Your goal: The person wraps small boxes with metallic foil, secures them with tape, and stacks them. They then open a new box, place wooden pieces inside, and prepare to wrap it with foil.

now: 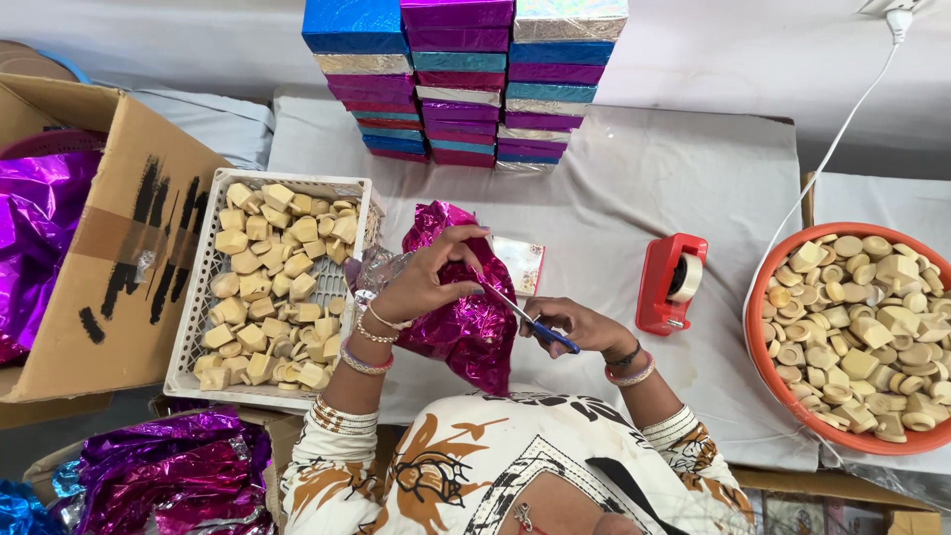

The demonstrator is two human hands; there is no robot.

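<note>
Just ahead of your chest, over the grey cloth-covered table (634,198), your left hand (421,287) pinches a crumpled sheet of magenta foil (466,327) between thumb and fingertips, holding it up off the cloth. Your right hand (580,327) is closed around the blue handles of a pair of scissors (525,319), whose blades point up and left into the foil's edge near your left fingers. Behind the foil lies a small patterned box (522,263), partly hidden. To your left stands a white plastic crate (198,297) filled with pale beige blocks (267,277), and beyond it an open cardboard carton (129,258) with purple foil (35,228) inside. To your right, a red tape dispenser (671,282) sits on the cloth, well apart from the scissors, and an orange bowl (768,376) holds round and square beige pieces (862,332). At the far edge, shiny blue, magenta and silver boxes (461,79) are stacked in three columns.
</note>
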